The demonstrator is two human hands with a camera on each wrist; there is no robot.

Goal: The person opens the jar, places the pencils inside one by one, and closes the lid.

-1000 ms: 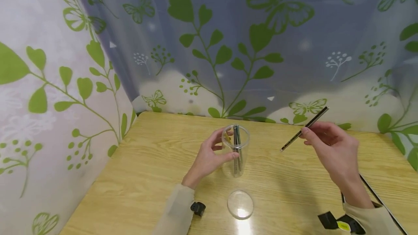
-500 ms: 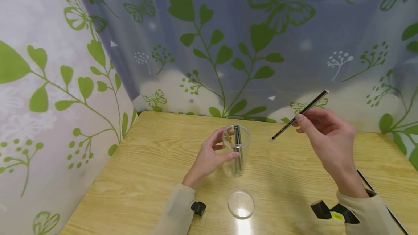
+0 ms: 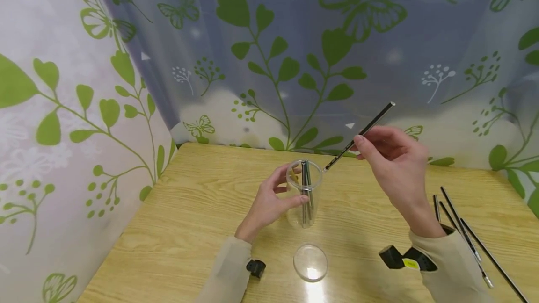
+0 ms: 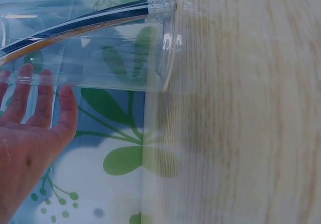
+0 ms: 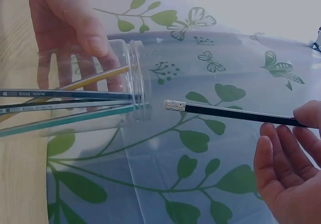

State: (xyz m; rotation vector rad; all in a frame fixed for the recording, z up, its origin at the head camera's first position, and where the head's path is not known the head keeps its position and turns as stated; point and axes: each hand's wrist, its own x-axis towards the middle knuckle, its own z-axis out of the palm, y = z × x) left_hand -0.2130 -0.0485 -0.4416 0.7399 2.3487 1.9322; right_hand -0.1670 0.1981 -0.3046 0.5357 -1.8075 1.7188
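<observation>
My left hand (image 3: pixel 269 205) holds a clear plastic jar (image 3: pixel 313 200) upright on the table, thumb in front and fingers behind. Several pencils stand inside the jar; the right wrist view shows a yellow pencil (image 5: pixel 95 78), a teal pencil (image 5: pixel 75 121) and dark ones. Between thumb and fingertips, my right hand (image 3: pixel 397 172) pinches a black pencil (image 5: pixel 225 112) at a slant. Its silver ferrule end points down at the jar's mouth, a short gap away from the rim in the right wrist view.
A round clear lid (image 3: pixel 310 263) lies on the wooden table (image 3: pixel 177 233) in front of the jar. Several dark pencils (image 3: pixel 492 259) lie at the right, partly behind the right sleeve. A patterned curtain (image 3: pixel 269 69) hangs along the back and left.
My right hand has moved left and upward with the black pencil, bringing its lower end to the jar's mouth. More pencils on the table show at the right. The left hand stays put.
</observation>
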